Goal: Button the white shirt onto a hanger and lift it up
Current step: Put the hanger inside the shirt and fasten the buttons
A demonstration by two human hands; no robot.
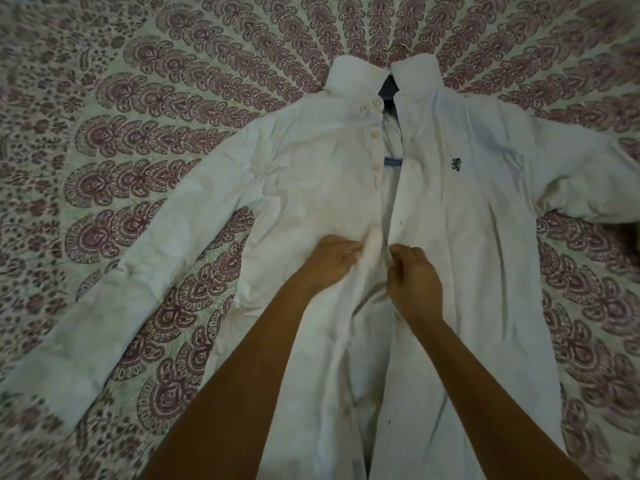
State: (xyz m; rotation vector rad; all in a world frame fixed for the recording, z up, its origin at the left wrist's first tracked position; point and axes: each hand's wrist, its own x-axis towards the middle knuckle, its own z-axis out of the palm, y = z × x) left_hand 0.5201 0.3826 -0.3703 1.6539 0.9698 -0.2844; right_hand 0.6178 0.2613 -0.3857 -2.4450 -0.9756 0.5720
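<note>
1. White cotton shirt [304,188], long-sleeved and creased, lies face up and unbuttoned on the paisley-printed bedspread [104,98]. Its collar points to twelve o'clock, one sleeve runs toward eight o'clock and the other toward three o'clock.
2. We see the blue hanger [393,161] already inside the shirt. Its bar shows through the open front, and its thin metal hook [398,48] peeps out past the collar at twelve o'clock.
3. Our left hand [330,263] has its fingers curled into the button-side front edge and grips a fold of it. Our right hand [414,278], at the left hand's three o'clock, pinches the buttonhole-side edge. The two hands are near each other but apart, just below the middle of the shirt.
4. We judge the cloth light, soft and limp. It will bunch and sag wherever we let go, and only the double-layered front edges and the collar seem to offer any body.
5. We think the best hold is on those edges, close beside each of the pale round buttons [375,133] and its matching slit. For the lift, we would take the hook and not the cloth, since the shirt could slide on the hanger.
</note>
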